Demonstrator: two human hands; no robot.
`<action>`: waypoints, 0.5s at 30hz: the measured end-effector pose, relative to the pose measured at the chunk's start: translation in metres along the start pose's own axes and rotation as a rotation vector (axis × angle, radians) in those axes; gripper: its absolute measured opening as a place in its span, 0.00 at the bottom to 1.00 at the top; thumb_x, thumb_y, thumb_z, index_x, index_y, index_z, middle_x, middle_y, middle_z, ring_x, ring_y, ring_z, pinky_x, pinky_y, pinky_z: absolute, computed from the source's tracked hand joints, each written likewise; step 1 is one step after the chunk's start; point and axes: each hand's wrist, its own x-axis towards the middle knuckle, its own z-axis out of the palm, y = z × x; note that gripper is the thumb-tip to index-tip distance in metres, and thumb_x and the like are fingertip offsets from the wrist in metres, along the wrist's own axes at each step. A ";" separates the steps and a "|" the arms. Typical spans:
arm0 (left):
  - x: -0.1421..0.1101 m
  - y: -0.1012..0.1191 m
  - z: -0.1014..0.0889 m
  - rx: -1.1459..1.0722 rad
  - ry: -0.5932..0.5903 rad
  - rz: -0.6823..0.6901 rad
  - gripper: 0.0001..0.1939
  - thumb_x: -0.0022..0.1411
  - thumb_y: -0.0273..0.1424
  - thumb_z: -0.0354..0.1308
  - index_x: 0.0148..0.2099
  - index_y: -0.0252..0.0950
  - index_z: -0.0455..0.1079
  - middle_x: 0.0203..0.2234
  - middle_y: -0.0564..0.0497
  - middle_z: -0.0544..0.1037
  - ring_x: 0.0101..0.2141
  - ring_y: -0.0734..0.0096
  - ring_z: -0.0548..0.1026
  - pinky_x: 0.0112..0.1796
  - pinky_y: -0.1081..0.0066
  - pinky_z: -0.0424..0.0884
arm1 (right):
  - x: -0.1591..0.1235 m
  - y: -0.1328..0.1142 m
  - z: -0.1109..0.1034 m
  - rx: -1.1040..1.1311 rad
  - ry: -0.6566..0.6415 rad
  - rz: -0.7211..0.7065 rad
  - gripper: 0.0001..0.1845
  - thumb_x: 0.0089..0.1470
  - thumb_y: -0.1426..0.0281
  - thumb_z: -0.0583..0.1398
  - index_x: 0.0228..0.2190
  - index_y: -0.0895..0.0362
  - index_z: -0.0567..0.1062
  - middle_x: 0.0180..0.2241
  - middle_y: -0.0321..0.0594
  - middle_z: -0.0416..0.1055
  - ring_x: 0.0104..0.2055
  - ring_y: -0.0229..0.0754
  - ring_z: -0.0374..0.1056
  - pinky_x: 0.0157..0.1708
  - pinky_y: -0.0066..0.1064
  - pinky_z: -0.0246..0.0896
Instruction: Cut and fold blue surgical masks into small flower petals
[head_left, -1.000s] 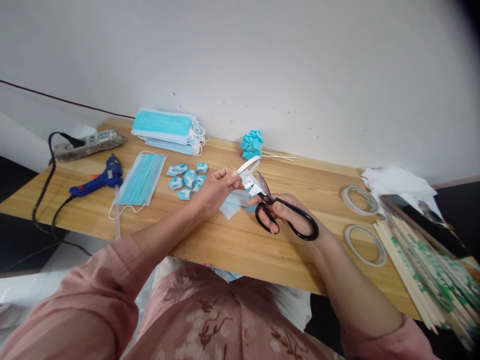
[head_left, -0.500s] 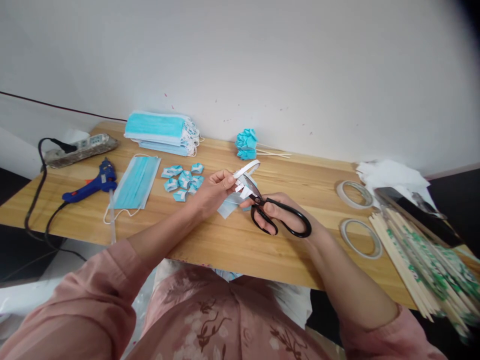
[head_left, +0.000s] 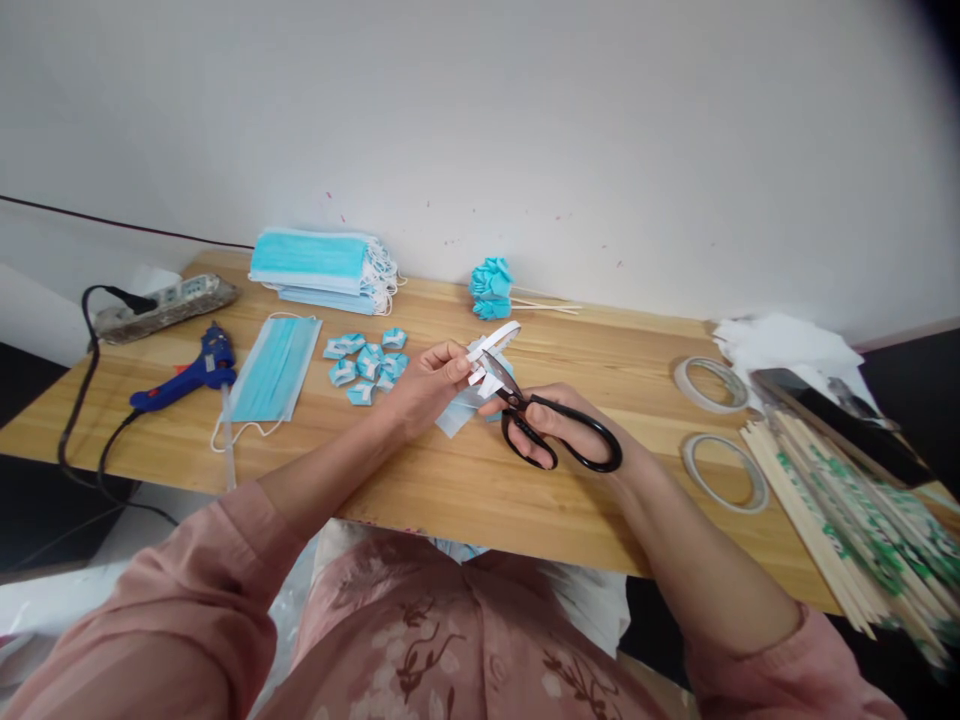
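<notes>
My left hand (head_left: 439, 378) pinches a narrow white strip (head_left: 499, 340), which curves up and to the right from the fingertips. Black-handled scissors (head_left: 574, 432) are gripped in my right hand (head_left: 551, 412), fingers through the loops. Their blades point up and left, touching or very near the strip beside my left fingertips. Small white pieces (head_left: 491, 382) hang around the blades; what they join is hard to see. Pale blue sheet material (head_left: 452, 415) lies on the table beneath my hands. Several small folded blue-and-white pieces (head_left: 369, 360) lie left of my left hand.
A mask stack (head_left: 315, 262) and blue flowers on sticks (head_left: 491, 285) stand at the back. Leftward are a single mask (head_left: 274, 370), a blue glue gun (head_left: 202, 370) and a power strip (head_left: 176, 305). Tape rolls (head_left: 724, 472), bundled sticks (head_left: 847, 520) and a phone (head_left: 832, 415) lie right.
The camera view has shifted slightly. My hands, the strip and the scissors stay almost in the same place, with only a slight movement at the white pieces.
</notes>
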 end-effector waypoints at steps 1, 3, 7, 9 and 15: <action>0.000 0.000 0.000 -0.002 -0.004 -0.003 0.23 0.44 0.41 0.81 0.25 0.33 0.73 0.21 0.55 0.75 0.26 0.77 0.73 0.33 0.74 0.68 | 0.000 0.000 0.000 -0.003 0.003 0.001 0.33 0.58 0.43 0.63 0.39 0.63 0.79 0.24 0.35 0.69 0.18 0.30 0.60 0.19 0.27 0.52; -0.001 0.000 0.000 -0.003 -0.009 -0.010 0.22 0.44 0.41 0.81 0.25 0.33 0.73 0.21 0.55 0.75 0.26 0.77 0.73 0.33 0.74 0.68 | -0.001 -0.001 0.000 -0.008 0.007 0.003 0.33 0.58 0.42 0.63 0.35 0.63 0.78 0.24 0.35 0.69 0.18 0.30 0.60 0.18 0.27 0.52; -0.001 0.001 0.000 -0.006 -0.011 -0.020 0.22 0.44 0.41 0.81 0.27 0.33 0.74 0.23 0.54 0.76 0.28 0.76 0.73 0.35 0.72 0.70 | -0.001 0.000 -0.001 -0.022 0.012 -0.007 0.32 0.58 0.42 0.63 0.30 0.62 0.77 0.24 0.37 0.70 0.18 0.30 0.60 0.19 0.27 0.52; -0.002 0.001 -0.001 -0.005 -0.011 -0.027 0.22 0.44 0.41 0.81 0.27 0.33 0.74 0.25 0.54 0.77 0.29 0.75 0.74 0.36 0.72 0.70 | 0.000 0.001 -0.001 -0.030 0.014 -0.015 0.32 0.59 0.42 0.63 0.31 0.62 0.77 0.24 0.37 0.70 0.18 0.30 0.60 0.19 0.27 0.53; 0.000 -0.001 -0.005 0.009 -0.034 -0.014 0.20 0.46 0.40 0.81 0.29 0.33 0.75 0.25 0.54 0.77 0.30 0.75 0.74 0.38 0.71 0.70 | -0.001 0.000 -0.001 -0.023 0.011 -0.007 0.34 0.58 0.42 0.62 0.39 0.64 0.80 0.23 0.35 0.69 0.17 0.30 0.60 0.19 0.27 0.53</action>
